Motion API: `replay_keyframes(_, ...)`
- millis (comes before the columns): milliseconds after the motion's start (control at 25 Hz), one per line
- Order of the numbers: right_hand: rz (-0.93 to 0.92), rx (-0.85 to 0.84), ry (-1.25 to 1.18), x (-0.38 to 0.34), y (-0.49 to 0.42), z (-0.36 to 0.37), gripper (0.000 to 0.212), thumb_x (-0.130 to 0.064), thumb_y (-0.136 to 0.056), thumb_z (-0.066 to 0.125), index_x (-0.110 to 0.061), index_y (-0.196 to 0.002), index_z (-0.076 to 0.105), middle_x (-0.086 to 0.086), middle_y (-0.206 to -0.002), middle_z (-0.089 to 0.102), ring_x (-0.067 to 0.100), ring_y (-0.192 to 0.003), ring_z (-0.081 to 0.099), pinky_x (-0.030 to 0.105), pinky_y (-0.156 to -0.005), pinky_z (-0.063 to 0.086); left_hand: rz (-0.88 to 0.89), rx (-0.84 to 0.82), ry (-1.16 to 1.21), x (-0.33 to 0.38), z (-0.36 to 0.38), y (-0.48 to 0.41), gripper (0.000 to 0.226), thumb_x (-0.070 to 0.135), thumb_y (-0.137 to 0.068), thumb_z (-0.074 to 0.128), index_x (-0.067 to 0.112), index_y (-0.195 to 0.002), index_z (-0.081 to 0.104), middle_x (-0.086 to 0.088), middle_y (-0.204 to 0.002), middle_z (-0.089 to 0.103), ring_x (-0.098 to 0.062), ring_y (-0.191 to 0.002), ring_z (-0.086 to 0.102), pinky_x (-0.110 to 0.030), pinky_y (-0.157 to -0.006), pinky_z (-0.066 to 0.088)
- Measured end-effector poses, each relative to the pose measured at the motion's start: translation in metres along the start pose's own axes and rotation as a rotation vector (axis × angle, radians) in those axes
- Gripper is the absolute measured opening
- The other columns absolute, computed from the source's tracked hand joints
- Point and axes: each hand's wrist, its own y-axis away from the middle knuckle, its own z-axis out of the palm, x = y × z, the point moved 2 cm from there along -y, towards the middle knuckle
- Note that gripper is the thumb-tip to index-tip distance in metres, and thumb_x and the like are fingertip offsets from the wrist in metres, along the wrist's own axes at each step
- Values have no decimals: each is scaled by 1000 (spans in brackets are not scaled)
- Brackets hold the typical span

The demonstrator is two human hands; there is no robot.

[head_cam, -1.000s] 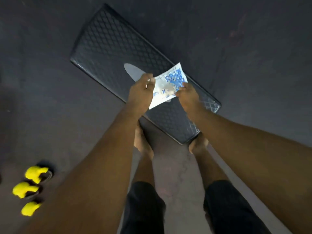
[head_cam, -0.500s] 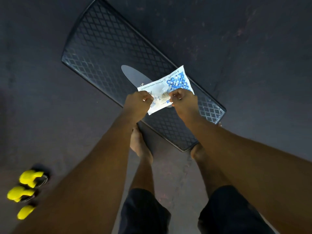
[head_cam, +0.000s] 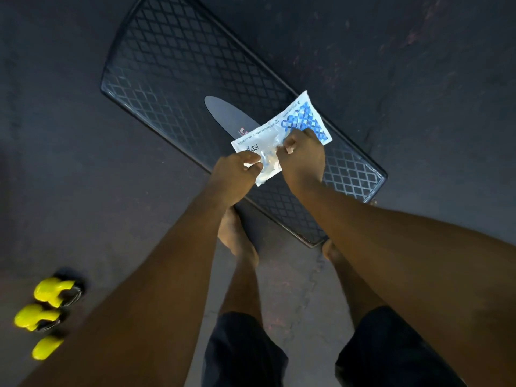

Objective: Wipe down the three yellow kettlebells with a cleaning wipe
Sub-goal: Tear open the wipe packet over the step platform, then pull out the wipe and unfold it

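Far to the left of the grip and nearer the person, three yellow kettlebells point(head_cam: 36, 317) stand in a short row on the dark floor. Nothing touches them, and by the look of things none has been wiped.

The left hand point(head_cam: 237, 171) is curled and pinches the near left edge of a flat wipe packet point(head_cam: 279, 129) between thumb and fingers. The packet is held in the air between the two hands, its long side slanting up and away to the right.

The right hand point(head_cam: 303, 152) is also curled and pinches the packet just beside the left hand's hold, near the packet's middle. The plastic between the two pinches is crumpled. Whether it is torn open cannot be told, and no wipe is clearly out. Judging from this, the task is at its very start: the wipe must be freed, then all three kettlebells cleaned.

On the packet, left of the grip, part of a word reads "sto!". A line of small print runs along its far edge, too fine to read surely. Right of the grip is a blue diamond pattern.

Below the grip lies a black step platform point(head_cam: 167, 79) with a diamond tread and an oval label point(head_cam: 223, 113) bearing a red mark, mostly hidden by the packet.
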Motion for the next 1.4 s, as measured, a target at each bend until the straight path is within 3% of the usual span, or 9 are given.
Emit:
replay_keyframes(120,-95,12,-121,-1,11,-18,7,-10,-73,64,-10,-73,57,4,-85,58,17,-71,56,27,-60,45,22,-7,19,7,-2,3,33,34,-95,53,25,-125,64,10,-125,62,-13,-101,63,-5,-76,37)
replay_keyframes(280,-17,-34,-240,-1,14,-48,12,-9,-79,62,-7,-75,50,1,-69,54,7,-58,48,12,-50,35,54,28,16,15,-3,7,33,34,-96,52,23,-125,61,6,-130,61,-13,-101,62,-13,-71,38)
replay_keyframes(440,72,98,-268,9,9,-79,15,-11,-81,60,-4,-73,50,-3,-59,46,4,-50,39,11,-44,30,85,97,40,30,13,7,16,18,-95,49,14,-104,61,-1,-109,65,-19,-86,60,-27,-65,43)
replay_keyframes(560,86,175,-231,22,6,-93,16,-13,-79,60,-1,-73,52,-2,-59,47,6,-51,39,10,-43,30,260,27,-92,38,43,-4,31,13,-94,49,19,-122,59,-6,-130,57,-28,-114,53,-32,-90,45)
replay_keyframes(680,92,121,-214,28,8,-106,18,-15,-80,61,3,-78,56,3,-67,53,7,-54,41,9,-44,31,234,-200,-506,39,63,-14,55,20,-95,46,24,-148,31,2,-155,26,-30,-134,30,-47,-107,36)
replay_keyframes(800,72,8,-261,19,21,-126,19,-15,-80,61,-1,-73,52,8,-65,55,10,-55,42,12,-41,29,141,-150,-252,55,50,-1,50,19,-98,45,18,-147,36,-5,-152,37,-28,-135,37,-36,-110,32)
replay_keyframes(920,28,-74,-306,-14,47,-157,19,-14,-76,65,-8,-67,49,4,-61,55,14,-56,50,22,-50,40,152,52,108,85,10,48,36,15,-98,43,19,-132,54,-5,-126,63,-20,-100,59,-24,-85,44)
replay_keyframes(1080,-25,-203,-422,-90,105,-231,13,-11,-72,65,-18,-75,54,0,-72,62,18,-65,62,36,-60,55,169,158,437,143,-68,161,32,9,-95,45,19,-122,59,-3,-107,68,-24,-101,63,-42,-94,50)
replay_keyframes(1400,-362,-479,-501,-248,227,-373,17,-2,-84,63,-13,-97,60,13,-95,70,23,-84,70,36,-66,57,331,406,266,218,-223,390,14,14,-90,59,12,-101,68,-6,-86,68,-16,-79,60,-29,-74,47)
